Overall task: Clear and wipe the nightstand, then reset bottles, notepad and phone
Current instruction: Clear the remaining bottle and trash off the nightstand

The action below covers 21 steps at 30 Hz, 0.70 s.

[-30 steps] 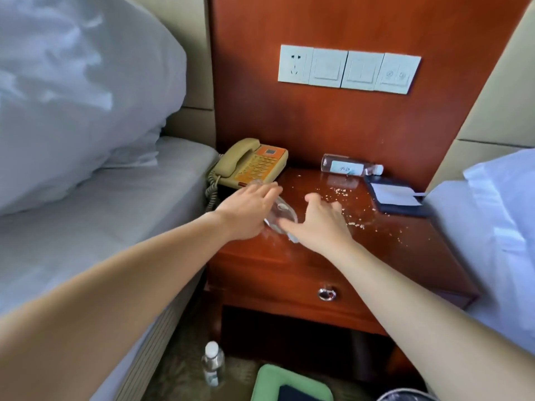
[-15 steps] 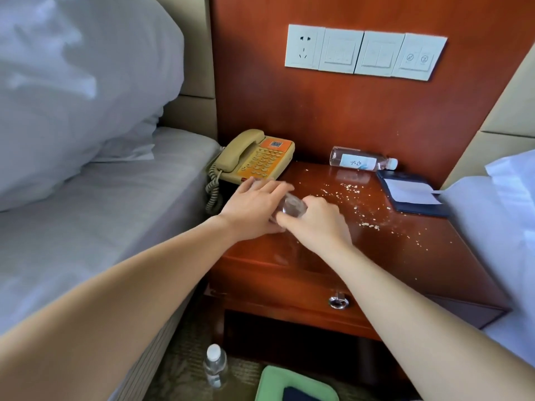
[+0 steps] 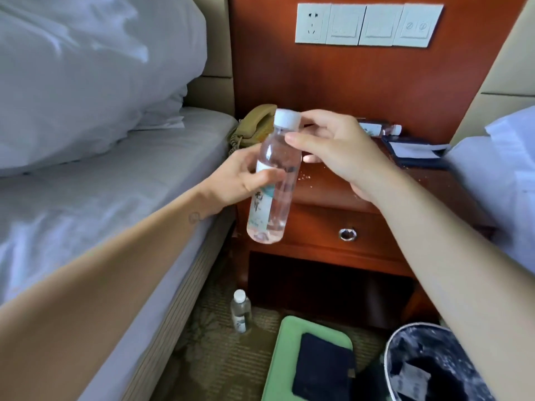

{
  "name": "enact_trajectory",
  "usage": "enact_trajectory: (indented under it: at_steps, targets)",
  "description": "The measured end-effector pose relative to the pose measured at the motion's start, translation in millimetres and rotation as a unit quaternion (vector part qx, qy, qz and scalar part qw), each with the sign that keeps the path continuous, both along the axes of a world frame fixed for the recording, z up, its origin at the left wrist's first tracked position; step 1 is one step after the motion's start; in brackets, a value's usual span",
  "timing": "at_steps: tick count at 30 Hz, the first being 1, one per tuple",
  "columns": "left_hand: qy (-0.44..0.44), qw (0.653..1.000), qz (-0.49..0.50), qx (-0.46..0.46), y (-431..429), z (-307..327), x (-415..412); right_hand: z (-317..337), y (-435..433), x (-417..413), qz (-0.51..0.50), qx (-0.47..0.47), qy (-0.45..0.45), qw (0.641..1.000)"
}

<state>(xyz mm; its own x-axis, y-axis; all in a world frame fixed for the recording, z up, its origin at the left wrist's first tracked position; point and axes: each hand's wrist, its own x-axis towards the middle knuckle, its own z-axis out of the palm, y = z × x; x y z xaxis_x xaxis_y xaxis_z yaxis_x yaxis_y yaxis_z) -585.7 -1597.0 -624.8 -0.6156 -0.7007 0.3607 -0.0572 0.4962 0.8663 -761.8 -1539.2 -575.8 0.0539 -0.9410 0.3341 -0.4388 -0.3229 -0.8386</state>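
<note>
The bed (image 3: 86,198) ran along the left side of the nightstand (image 3: 312,224), with a switch panel (image 3: 367,24) on the wood wall above it. On the floor in front of the nightstand, to the right, stood a lined bin (image 3: 451,342). Left of the bin lay a green tray (image 3: 278,357) bearing a black cloth (image 3: 321,369).

Both hands were raised before the nightstand's left front corner. The left hand (image 3: 240,180) gripped the bottle (image 3: 275,180) round its label, fingers curled, and held it upright and clear of the top. The right hand (image 3: 344,151) was at the bottle's neck, thumb across the shoulder and forefinger behind the white cap. I could not tell whether it pinched or only touched.

The phone (image 3: 257,123) sat at the nightstand's back left corner, partly hidden by the bottle. The notepad (image 3: 414,150) lay at the back right. A second bottle (image 3: 376,129) lay on its side against the nightstand's back wall, just behind the notepad. A third bottle (image 3: 241,311) stood on the carpet by the nightstand's left leg. Crumbs (image 3: 307,176) dotted the top near the front edge. A round metal knob (image 3: 347,234) sat in the drawer front.
</note>
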Motion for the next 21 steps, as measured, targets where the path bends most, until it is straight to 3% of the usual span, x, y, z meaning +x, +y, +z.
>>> enact_trajectory:
  at_steps: [5, 8, 12, 15, 18, 21]
  targets:
    - [-0.015, 0.995, -0.04, 0.086, 58, -48, 18, -28, 44, 26, -0.009, 0.032, 0.016, 0.999]
    - [-0.01, 0.989, -0.028, 0.146, 83, -86, 28, -58, 65, 44, -0.077, 0.04, 0.126, 0.988]
    - [-0.032, 0.99, 0.038, 0.131, 101, -141, 43, -102, 84, 72, -0.051, 0.116, 0.261, 0.957]
    - [-0.127, 0.98, 0.071, 0.134, 101, -181, 58, -137, 79, 85, -0.038, 0.157, 0.301, 0.94]
    - [-0.26, 0.943, 0.029, 0.204, 97, -211, 76, -189, 70, 92, -0.056, 0.203, 0.288, 0.934]
    - [-0.303, 0.929, 0.003, 0.214, 94, -248, 88, -249, 64, 101, -0.055, 0.247, 0.283, 0.925]
